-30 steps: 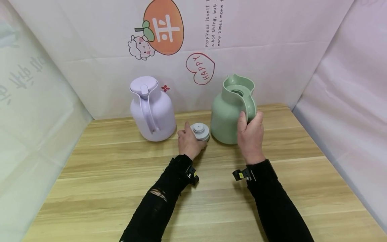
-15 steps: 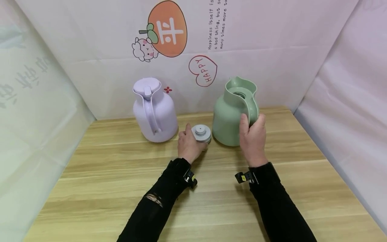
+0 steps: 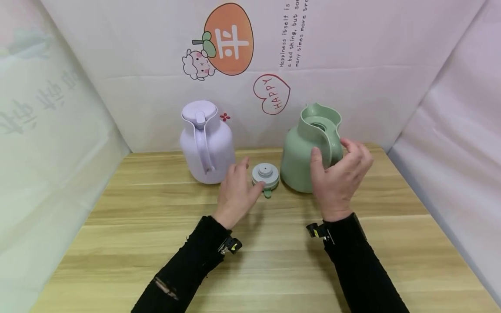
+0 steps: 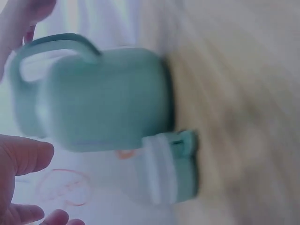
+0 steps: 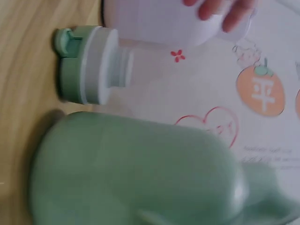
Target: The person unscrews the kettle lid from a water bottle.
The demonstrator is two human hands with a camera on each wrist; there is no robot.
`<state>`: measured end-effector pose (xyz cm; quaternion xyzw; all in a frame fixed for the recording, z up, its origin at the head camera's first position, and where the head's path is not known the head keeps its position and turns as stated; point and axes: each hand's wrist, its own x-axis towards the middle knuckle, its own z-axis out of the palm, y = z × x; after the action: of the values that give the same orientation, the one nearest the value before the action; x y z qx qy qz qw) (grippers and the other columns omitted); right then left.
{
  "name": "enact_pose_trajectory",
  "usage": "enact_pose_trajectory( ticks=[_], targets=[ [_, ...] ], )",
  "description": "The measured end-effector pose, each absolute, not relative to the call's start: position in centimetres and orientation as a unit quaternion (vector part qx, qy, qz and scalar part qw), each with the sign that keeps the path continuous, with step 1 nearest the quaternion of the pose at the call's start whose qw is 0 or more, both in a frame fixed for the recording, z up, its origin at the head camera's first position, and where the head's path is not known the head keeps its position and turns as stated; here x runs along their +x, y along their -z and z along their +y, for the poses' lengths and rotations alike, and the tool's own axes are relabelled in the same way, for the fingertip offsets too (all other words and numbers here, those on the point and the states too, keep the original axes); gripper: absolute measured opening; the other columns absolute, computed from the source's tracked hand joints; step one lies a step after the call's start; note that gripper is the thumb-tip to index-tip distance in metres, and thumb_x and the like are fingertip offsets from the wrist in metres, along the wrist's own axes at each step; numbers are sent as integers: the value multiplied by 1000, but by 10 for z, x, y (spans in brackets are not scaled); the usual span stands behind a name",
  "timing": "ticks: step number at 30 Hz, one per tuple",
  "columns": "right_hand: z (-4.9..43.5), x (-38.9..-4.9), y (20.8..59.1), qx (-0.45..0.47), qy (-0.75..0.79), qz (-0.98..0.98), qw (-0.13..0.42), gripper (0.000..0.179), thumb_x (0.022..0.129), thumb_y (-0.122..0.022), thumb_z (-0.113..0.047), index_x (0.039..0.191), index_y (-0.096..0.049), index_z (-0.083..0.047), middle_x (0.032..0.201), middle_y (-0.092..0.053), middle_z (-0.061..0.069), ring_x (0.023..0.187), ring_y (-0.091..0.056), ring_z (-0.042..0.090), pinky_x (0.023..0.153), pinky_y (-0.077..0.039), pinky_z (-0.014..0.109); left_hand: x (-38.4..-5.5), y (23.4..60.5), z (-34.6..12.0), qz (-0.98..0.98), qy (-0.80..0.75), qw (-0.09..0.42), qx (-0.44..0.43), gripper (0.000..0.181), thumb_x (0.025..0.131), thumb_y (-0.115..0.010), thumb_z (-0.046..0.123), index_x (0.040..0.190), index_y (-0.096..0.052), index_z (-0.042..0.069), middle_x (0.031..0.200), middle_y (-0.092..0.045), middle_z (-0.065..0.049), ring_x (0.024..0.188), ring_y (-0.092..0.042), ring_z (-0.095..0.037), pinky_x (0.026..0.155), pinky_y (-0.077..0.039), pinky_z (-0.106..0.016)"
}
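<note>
A green thermos jug [image 3: 298, 158] stands upright on the table with its top uncovered and its handle toward me. Beside the handle is my right hand [image 3: 341, 184], its fingers spread and loosened. Left of the jug, the stopper lid [image 3: 265, 174] lies upside down, grey underside up, green cap and tab below. My left hand [image 3: 236, 195] hovers at the lid's near left side with fingers extended, holding nothing; its thumb overlaps the lid's edge in the head view. In the left wrist view, thumb and fingertips [image 4: 35, 157] are apart from the lid [image 4: 164, 168].
A lilac thermos jug [image 3: 209, 150] with its lid on stands at the back left, close to my left hand. Behind both jugs hangs a white printed cloth [image 3: 336, 82], with more cloth along both sides. The wooden table [image 3: 282, 265] reaches toward me.
My left hand has let go of the lid and drawn back left. The right hand's fingers have loosened from the jug handle and spread to the right. Jug and lid stay in place.
</note>
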<state>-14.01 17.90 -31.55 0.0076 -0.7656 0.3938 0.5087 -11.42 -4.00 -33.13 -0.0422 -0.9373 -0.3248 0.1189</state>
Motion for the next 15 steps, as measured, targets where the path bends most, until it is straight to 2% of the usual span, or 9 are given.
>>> enact_pose_trajectory(
  ticks=[4,9,12,15],
  targets=[
    [159,-136,305,64,-376,-756,532,48,92,-66,-38,121,-58,-1,122,-53,26,118,-49,38,99,-40,48,-101,312,-55,-926,318,185,-81,76,93,-77,33,156,-44,6,135,-62,-15,115,-63,-29,89,-57,-44],
    [133,-132,300,133,-332,-775,521,41,95,-65,-34,117,-59,0,117,-60,23,111,-54,42,96,-42,54,-92,295,-79,-904,287,297,-108,65,90,-79,27,146,-56,3,124,-67,-16,106,-66,-31,81,-58,-47],
    [116,-132,299,168,-337,-798,470,43,96,-66,-33,119,-60,2,117,-61,23,110,-55,41,96,-43,51,-89,288,-96,-894,284,335,-96,61,90,-79,27,143,-59,4,122,-68,-15,105,-66,-32,82,-57,-49],
    [99,-134,300,191,-379,-823,379,46,98,-68,-32,126,-59,3,121,-62,21,113,-58,36,97,-47,47,-87,282,-112,-889,289,349,-71,62,91,-77,29,144,-57,3,125,-67,-17,109,-64,-34,88,-54,-50]
  ],
)
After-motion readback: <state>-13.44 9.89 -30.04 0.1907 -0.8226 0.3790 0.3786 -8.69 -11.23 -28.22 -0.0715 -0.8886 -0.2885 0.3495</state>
